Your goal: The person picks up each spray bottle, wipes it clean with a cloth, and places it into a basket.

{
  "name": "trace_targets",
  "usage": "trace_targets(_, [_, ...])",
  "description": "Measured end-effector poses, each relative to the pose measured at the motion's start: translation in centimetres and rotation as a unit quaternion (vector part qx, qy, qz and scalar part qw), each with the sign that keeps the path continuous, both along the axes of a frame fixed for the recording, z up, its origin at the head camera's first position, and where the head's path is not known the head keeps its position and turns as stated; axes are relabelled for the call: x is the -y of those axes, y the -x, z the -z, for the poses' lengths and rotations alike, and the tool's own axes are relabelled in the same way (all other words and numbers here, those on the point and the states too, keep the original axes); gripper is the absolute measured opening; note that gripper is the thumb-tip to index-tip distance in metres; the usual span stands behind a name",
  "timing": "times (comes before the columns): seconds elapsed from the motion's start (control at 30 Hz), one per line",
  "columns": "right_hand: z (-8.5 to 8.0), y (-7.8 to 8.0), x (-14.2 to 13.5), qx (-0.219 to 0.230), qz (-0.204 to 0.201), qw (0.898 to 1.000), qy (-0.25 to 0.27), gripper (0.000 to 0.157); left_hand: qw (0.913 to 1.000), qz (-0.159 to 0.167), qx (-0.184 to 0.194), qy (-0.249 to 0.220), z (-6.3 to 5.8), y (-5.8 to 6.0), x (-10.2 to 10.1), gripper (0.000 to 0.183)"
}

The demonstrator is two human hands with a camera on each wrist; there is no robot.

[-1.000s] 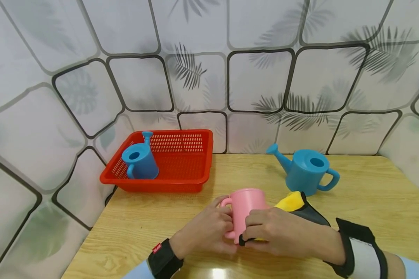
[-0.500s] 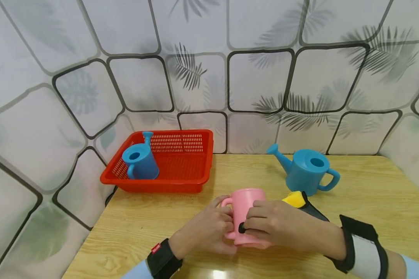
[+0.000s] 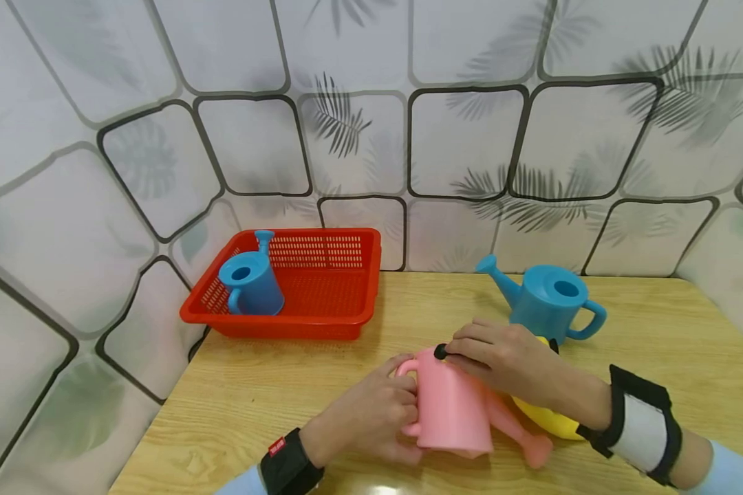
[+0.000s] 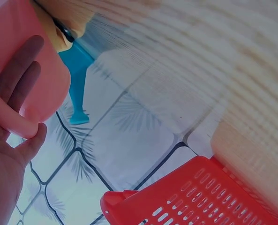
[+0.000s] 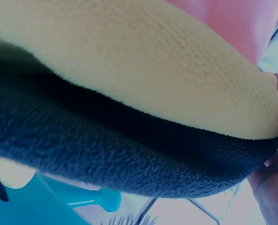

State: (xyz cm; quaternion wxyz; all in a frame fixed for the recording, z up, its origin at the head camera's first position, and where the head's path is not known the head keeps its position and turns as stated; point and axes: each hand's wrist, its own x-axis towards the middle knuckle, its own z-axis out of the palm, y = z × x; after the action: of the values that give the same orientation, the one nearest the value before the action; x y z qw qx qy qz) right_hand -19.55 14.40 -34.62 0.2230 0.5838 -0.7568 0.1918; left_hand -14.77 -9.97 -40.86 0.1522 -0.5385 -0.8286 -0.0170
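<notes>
Presently holds with the left grip [image 3: 378, 412] the handle of a pink watering can [image 3: 448, 412], at nine o'clock of the can's body. In the left wrist view, shows thumb and fingers curled about this handle, so rather narrow. Has the pink watering can near the front of the table [image 3: 662, 316], between both grips, with the spout toward four o'clock. Cannot tell for sure about contact with the table below.

Pinches with the right grip [image 3: 508, 354], also narrow, the end of a soft yellow-and-dark plush thing [image 5: 143, 61], close by the upper edge of the pink watering can, toward one o'clock. Shows a small dark tip [image 3: 441, 352] just beyond these fingertips, at twelve o'clock of the can. Shows more of the yellow beside the spout, partly hidden under the right wrist.

Toward ten o'clock from the pink watering can, has a red basket [image 3: 285, 329] with holes in the walls and, inside at nine o'clock, a blue watering can [image 3: 260, 289]. Between one and two o'clock, has on the table a second blue can [image 3: 545, 309], with the spout toward ten o'clock. Farther behind, toward twelve o'clock, has a pale backdrop [image 3: 359, 165] with dark lines and leaves.
</notes>
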Motion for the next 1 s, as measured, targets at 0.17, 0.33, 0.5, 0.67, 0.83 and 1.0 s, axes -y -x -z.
trace_targets(0.17, [0.04,0.49,-0.35,-0.023,0.009,1.000,0.004,0.017,0.9997,0.005,-0.025,-0.007,0.00,-0.07,-0.06,0.036])
trace_targets(0.33, [0.22,0.83,-0.56,-0.050,0.001,0.999,0.009,0.025,0.9997,0.005,-0.024,-0.007,-0.01,-0.11,-0.05,0.036])
trace_targets(0.5, [0.19,0.91,-0.52,-0.049,0.006,0.999,0.018,0.028,1.0000,0.002,-0.009,-0.003,-0.04,-0.15,0.01,0.035])
trace_targets(0.67, [0.29,0.89,-0.54,-0.045,0.002,0.999,0.028,0.028,0.9999,0.004,-0.010,-0.006,0.04,-0.11,0.02,0.035])
trace_targets(0.83, [0.43,0.84,-0.52,-0.047,-0.017,0.998,0.046,0.027,0.9998,0.003,-0.020,-0.008,0.19,-0.03,0.06,0.035])
trace_targets(1.0, [0.55,0.65,-0.59,-0.035,-0.033,0.997,0.063,0.016,0.9999,0.002,-0.014,-0.007,0.18,-0.03,0.11,0.035])
